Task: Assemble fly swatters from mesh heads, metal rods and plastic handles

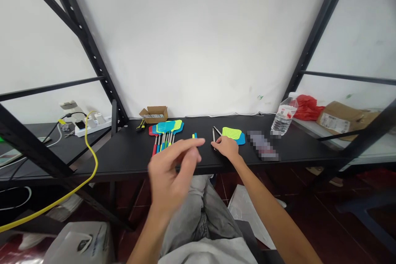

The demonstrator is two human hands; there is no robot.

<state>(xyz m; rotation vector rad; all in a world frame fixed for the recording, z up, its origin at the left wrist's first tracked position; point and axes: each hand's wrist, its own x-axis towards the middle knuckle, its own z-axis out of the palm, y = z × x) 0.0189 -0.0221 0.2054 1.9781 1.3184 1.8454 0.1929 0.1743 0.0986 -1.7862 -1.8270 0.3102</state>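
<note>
I'm holding my left hand (171, 173) loosely open. My right hand (227, 147) is touching a slim rod (213, 135) left of the yellow-green swatter head (231, 133); whether it's gripping, I cannot tell.

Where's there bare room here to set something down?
Left of the fanned fly swatters, the black tabletop is bare; so is the patch between the blurred item and the tabletop's right edge. It's crowded around the right hand, with rods and swatter heads close.

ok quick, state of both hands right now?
Left hand: open, nothing visible in it; slightly blurred.
Right hand: fingertips at a thin rod on the table; can't tell if the grip is closed.
</note>
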